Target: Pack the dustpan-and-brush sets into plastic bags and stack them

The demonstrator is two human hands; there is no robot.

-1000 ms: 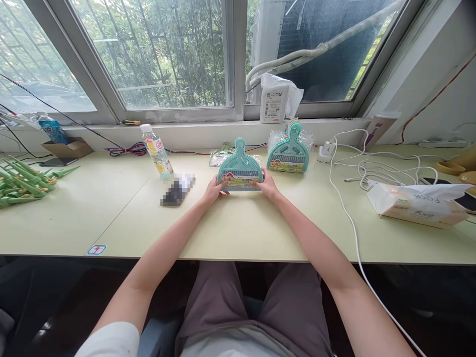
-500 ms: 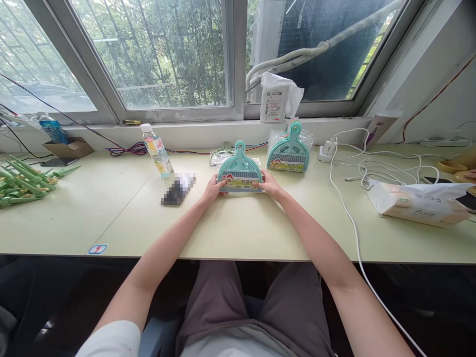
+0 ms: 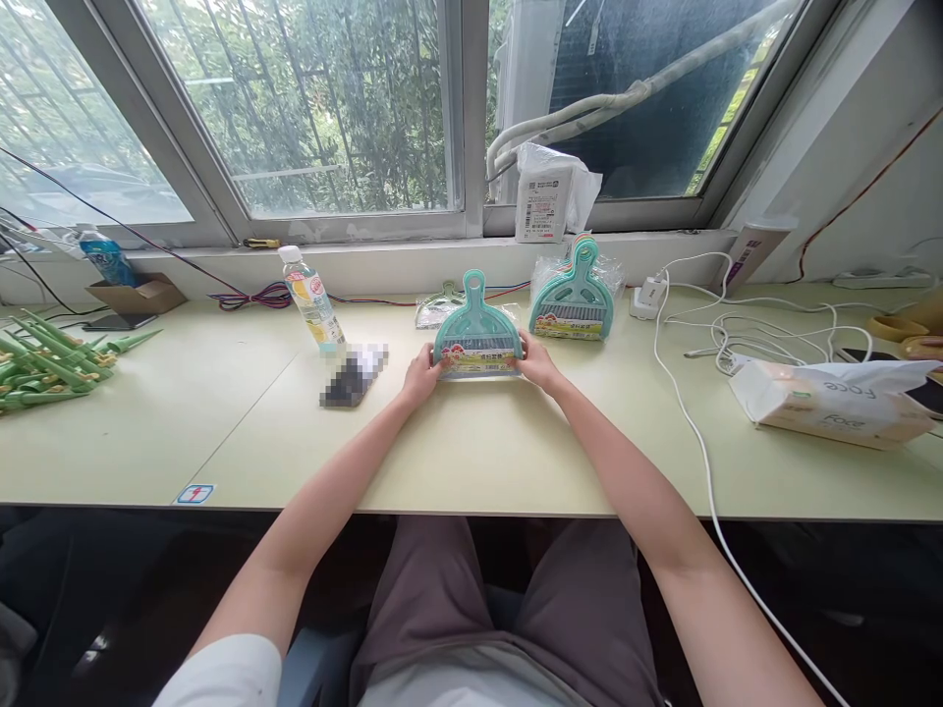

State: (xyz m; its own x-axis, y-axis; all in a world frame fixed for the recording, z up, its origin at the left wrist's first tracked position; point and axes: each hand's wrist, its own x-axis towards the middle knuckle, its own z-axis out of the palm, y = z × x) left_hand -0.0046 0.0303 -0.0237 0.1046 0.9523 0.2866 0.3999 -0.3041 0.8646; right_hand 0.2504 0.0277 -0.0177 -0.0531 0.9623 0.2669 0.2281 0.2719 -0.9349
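A teal mini dustpan and brush set with a printed label stands upright on the table, its round handle loop at the top. My left hand grips its left edge, and my right hand grips its right edge. Some of the fingers are hidden behind it. Just behind lies a clear plastic-wrapped piece, partly covered by the set. To the right, several similar dustpan sets stand packed together in clear wrap.
Left of my hands are a drink bottle and a blurred dark object. Green stalk-like pieces lie at far left. On the right are a tissue pack, a charger and white cables crossing the table edge.
The dustpan set has risen slightly in view and stands more upright, with both hands still on its sides. The other things have stayed put.
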